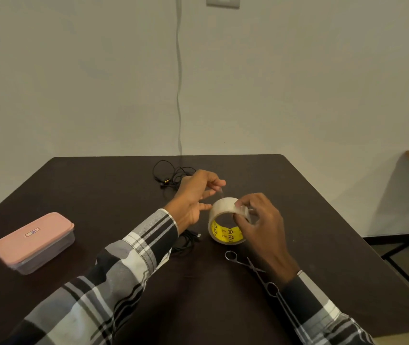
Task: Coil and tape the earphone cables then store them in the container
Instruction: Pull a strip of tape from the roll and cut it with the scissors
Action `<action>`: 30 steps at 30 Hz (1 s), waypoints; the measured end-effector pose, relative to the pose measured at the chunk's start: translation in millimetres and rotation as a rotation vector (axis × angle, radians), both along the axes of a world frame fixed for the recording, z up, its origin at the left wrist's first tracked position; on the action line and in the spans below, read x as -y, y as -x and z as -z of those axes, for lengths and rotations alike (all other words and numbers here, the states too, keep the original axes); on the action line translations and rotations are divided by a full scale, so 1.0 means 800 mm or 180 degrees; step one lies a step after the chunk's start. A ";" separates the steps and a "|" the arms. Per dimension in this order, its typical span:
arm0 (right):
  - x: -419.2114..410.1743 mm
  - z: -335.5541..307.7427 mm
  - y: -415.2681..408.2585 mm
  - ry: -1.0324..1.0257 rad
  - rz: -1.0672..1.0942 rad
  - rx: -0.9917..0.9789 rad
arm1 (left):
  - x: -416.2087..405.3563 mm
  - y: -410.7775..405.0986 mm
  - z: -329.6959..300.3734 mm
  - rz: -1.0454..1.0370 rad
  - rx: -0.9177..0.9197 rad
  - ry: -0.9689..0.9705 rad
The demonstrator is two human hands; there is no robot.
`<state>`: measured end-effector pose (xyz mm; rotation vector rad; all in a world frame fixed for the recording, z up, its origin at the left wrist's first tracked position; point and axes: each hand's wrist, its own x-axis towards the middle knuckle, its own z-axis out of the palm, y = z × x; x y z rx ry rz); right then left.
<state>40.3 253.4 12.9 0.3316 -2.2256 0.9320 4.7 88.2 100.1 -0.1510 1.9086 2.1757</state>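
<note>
My right hand (260, 220) grips a roll of clear tape (223, 221) with a yellow core, held just above the dark table (99, 190). My left hand (196, 197) pinches the free end of the tape and holds it up from the roll. A loose black earphone cable (171, 174) lies tangled at the far middle of the table. A second black cable (188, 241), coiled, lies partly hidden under my left wrist. The pink-lidded container (34, 241) sits shut at the left.
Metal scissors (250, 266) lie on the table under my right forearm. The table's right edge drops to a floor at the right. A grey cord hangs down the wall behind the table.
</note>
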 end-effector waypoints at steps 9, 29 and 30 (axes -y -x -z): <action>-0.015 -0.014 0.012 0.0727 -0.0233 0.0465 | 0.006 -0.004 0.003 0.0276 -0.0495 0.0437; -0.034 -0.034 0.027 0.0728 -0.0319 0.1787 | 0.018 0.016 0.006 0.0262 -0.1966 0.1757; -0.038 -0.034 0.021 0.0305 -0.0027 0.1870 | 0.018 0.017 0.006 0.0239 -0.1999 0.1796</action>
